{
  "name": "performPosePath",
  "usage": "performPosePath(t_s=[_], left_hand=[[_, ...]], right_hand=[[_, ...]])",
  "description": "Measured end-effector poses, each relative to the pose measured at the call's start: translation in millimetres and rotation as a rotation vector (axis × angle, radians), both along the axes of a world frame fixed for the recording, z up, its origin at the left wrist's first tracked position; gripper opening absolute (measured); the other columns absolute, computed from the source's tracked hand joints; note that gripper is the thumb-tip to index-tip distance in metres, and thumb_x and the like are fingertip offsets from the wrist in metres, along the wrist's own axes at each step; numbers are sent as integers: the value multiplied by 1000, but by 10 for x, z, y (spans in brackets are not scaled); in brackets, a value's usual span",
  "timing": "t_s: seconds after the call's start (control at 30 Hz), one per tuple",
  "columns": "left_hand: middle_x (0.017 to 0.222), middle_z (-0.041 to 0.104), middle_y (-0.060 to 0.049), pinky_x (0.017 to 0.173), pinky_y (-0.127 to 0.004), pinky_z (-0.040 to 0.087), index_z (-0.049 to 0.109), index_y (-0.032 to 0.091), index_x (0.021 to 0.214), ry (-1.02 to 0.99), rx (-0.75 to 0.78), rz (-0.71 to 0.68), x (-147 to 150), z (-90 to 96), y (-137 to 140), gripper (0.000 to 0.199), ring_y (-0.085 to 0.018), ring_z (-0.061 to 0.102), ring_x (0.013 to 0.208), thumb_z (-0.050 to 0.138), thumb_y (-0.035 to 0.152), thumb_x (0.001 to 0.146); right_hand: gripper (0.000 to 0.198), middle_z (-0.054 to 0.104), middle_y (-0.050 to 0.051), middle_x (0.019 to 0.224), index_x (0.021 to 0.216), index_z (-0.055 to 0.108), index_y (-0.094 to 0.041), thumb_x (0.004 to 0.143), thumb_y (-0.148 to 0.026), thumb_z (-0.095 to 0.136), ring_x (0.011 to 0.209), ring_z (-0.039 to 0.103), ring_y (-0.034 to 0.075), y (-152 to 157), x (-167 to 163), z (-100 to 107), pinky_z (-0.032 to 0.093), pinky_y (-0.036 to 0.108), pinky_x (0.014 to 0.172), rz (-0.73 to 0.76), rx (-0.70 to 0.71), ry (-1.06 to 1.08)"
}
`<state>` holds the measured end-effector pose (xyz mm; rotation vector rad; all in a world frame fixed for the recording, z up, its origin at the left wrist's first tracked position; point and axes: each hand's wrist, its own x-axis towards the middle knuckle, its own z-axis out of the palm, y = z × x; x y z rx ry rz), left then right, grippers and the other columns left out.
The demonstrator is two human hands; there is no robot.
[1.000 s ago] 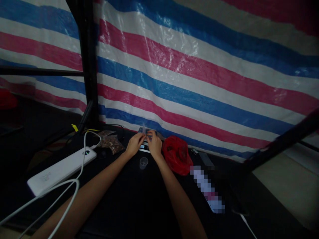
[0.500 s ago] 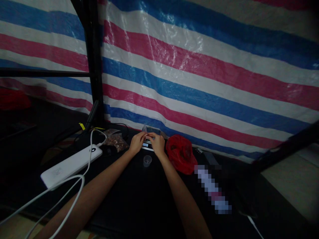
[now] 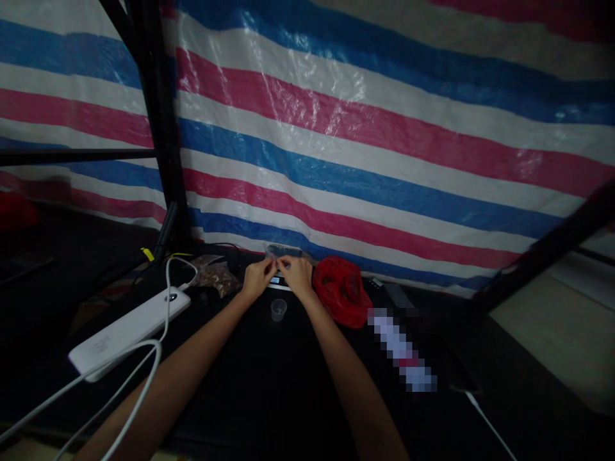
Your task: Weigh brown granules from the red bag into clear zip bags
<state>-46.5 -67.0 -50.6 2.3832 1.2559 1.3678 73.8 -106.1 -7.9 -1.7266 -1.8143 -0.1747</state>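
Observation:
Both hands meet over a small digital scale [image 3: 277,280] with a lit display. My left hand [image 3: 257,278] has its fingertips pinched at the edge of a clear plastic bag [image 3: 284,250]. Beside it my right hand [image 3: 297,276] pinches the same bag, its fingers partly hiding the scale's top. What the bag contains is too dim to make out. A small clear plastic cup [image 3: 278,310] stands on the dark surface just in front of the scale, touched by neither hand.
A red plastic bag [image 3: 340,291] sits right of my right hand. To the left lie a clear bag of brown pieces [image 3: 219,276] and a white power bank [image 3: 129,333] with white cables. A striped tarp [image 3: 346,166] hangs behind, beside a black metal post [image 3: 166,147].
The view has shifted slightly, moving the scene a little left. My fingertips have drawn slightly apart along the clear bag; the cup remains in front of the scale.

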Motion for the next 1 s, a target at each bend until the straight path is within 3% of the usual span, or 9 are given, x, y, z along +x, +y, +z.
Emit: performPosePath(t_s=[0.2,0.37,0.53,0.67,0.77,0.83,0.9,0.93,1.0], left_hand=[[52,53,0,51,-20,30,56,16,61,-10,-17,30,44,7,-21,26,-10,47,48,41,28,78],[54,54,0,50,-21,28,57,16,65,-48,-129,93,57,38,-17,26,-11,49,49,42,33,78],[55,56,-2,50,-21,28,58,15,71,-71,-108,158,3,36,20,27,-13,51,50,41,33,80],[51,51,1,50,-21,29,53,17,63,-34,-16,111,9,-2,3,22,-11,49,48,43,28,78],[51,47,3,51,-21,33,48,18,63,-108,46,198,33,-40,-1,17,-11,47,47,46,29,76],[62,52,1,54,-23,37,49,18,78,-196,103,256,49,-53,-2,13,-13,52,55,49,30,74],[83,56,-7,66,-29,43,46,16,94,-227,214,238,58,-43,-17,25,-18,56,76,49,29,73],[95,55,-11,76,-34,42,44,15,98,-199,278,207,59,-27,-30,29,-21,55,90,49,28,73],[114,48,-14,94,-47,28,43,16,103,-75,366,136,52,21,-61,31,-26,44,110,46,24,73]], right_hand=[[23,68,1,79,85,66,-27,81,-38,45,75,62,15,19,142,43,41,21,63,-187,6,125],[21,67,-2,86,92,62,-28,83,-33,44,77,61,13,-45,30,27,41,21,68,-12,38,111],[20,66,-3,92,99,57,-27,82,-30,47,77,61,12,-63,-142,53,42,20,70,124,48,201],[19,66,-2,86,98,57,-25,80,-27,50,77,61,13,-18,-69,72,42,21,69,96,52,237],[15,66,0,82,92,59,-23,78,-23,52,77,61,14,40,44,34,43,23,71,-6,75,280],[14,66,0,80,89,60,-22,76,-22,54,73,61,13,87,100,-6,44,23,69,-17,83,359],[13,66,-1,79,85,62,-21,76,-21,53,67,61,12,131,124,-38,45,21,66,55,76,440],[13,66,-1,79,83,62,-21,76,-20,52,66,61,11,148,127,-47,45,21,65,102,75,473],[14,67,-2,78,80,64,-20,76,-18,50,66,61,11,171,128,-48,46,19,64,175,77,517]])
